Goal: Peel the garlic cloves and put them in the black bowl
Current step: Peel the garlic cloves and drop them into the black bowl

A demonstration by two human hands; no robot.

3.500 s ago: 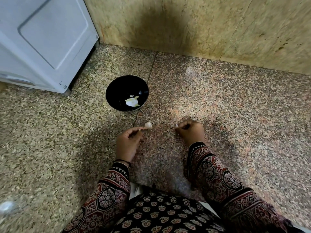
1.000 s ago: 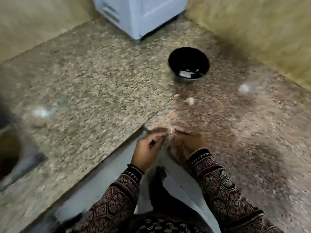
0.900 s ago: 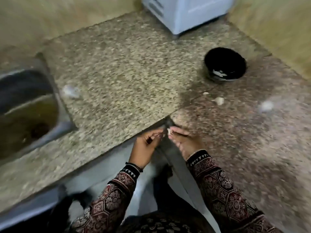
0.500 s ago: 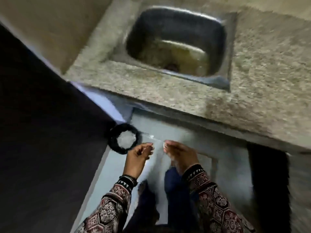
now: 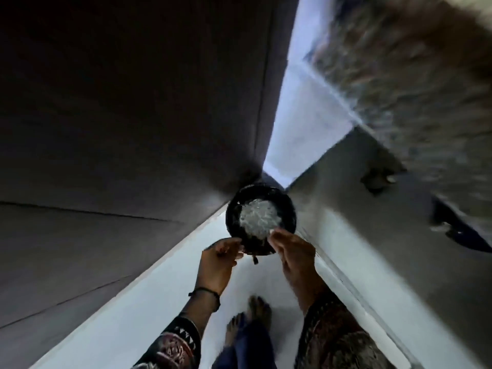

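Head view: left hand [image 5: 216,262] and right hand [image 5: 296,253] hover over a black bin [image 5: 232,219] of white scraps [image 5: 257,219], grasp unclear; best released low, centred.

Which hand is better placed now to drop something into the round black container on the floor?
Probably the right hand: its fingertips reach over the white contents of the black container, while the left hand hangs at the near rim.
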